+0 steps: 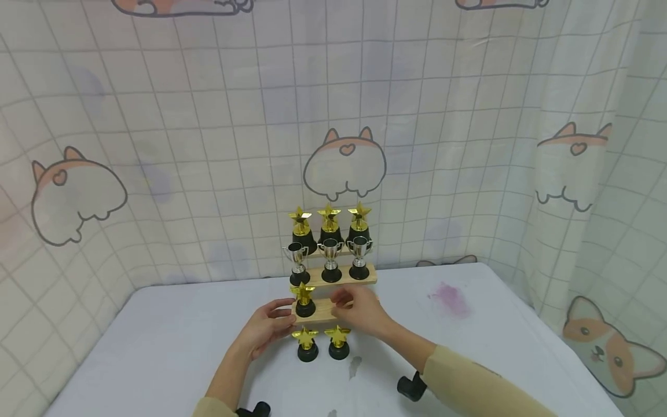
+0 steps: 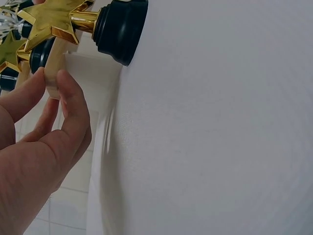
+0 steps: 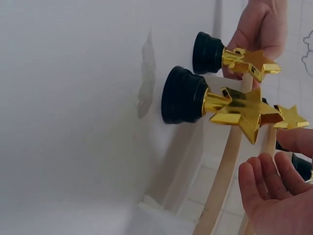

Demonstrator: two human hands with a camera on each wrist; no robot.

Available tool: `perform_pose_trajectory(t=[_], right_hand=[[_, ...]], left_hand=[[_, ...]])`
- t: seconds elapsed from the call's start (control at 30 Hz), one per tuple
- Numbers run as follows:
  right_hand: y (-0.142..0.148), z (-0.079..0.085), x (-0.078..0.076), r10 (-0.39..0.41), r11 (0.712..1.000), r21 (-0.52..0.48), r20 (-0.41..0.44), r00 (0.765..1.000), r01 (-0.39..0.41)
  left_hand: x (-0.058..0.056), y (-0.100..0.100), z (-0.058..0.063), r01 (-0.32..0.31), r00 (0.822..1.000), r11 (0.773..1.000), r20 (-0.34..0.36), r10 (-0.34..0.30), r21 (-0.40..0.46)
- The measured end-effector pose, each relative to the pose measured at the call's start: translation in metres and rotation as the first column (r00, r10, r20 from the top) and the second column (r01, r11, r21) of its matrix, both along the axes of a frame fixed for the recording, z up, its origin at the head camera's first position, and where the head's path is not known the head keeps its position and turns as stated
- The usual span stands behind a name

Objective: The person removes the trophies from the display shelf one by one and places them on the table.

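Observation:
My left hand [image 1: 264, 329] pinches the left end of a tiered wooden stand's bottom step [image 2: 53, 73] between thumb and fingers. A gold star trophy [image 1: 305, 307] with a black base stands on that step's left part. Over the step's right part is my right hand [image 1: 362, 313]; its fingers [image 3: 266, 176] are loosely bent with nothing visible between them. Two more star trophies, the left one [image 1: 307, 350] and the right one [image 1: 339, 348], stand upright on the table before the stand. Silver cup trophies [image 1: 330, 263] fill the middle step, and gold stars [image 1: 329, 231] stand on top.
The white-covered table [image 1: 182, 347] has a pink stain [image 1: 450, 298] at right and a grey mark [image 1: 355, 367] in front. A grid-patterned curtain [image 1: 208, 145] with cartoon dogs hangs behind the stand. A black device [image 1: 411, 387] sits by the right wrist.

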State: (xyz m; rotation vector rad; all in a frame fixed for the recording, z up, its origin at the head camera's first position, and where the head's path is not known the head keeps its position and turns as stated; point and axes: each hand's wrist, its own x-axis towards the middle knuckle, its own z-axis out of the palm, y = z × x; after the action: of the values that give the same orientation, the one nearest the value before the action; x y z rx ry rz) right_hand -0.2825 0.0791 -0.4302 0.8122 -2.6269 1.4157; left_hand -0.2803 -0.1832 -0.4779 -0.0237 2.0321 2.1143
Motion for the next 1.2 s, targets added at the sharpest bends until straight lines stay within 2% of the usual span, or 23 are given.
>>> perform_pose_trajectory(t=[0.67,0.97,1.2], right_hand=[[-0.040,0.002,-0.007,-0.018,1.000,-0.018,0.115,0.993,0.020],[-0.047,0.001,-0.007,-0.039,0.999,0.015,0.081,0.996,0.038],[-0.050,-0.004,-0.008,-0.057,0.998,0.039,0.078,0.995,0.054]], left_hand=[[-0.002,0.000,-0.002,-0.009,1.000,1.000,0.007,0.009,0.003],[-0.005,0.001,-0.003,-0.009,1.000,1.000,0.008,0.009,0.008],[-0.003,0.001,-0.002,-0.016,1.000,1.000,0.016,0.016,0.010]])
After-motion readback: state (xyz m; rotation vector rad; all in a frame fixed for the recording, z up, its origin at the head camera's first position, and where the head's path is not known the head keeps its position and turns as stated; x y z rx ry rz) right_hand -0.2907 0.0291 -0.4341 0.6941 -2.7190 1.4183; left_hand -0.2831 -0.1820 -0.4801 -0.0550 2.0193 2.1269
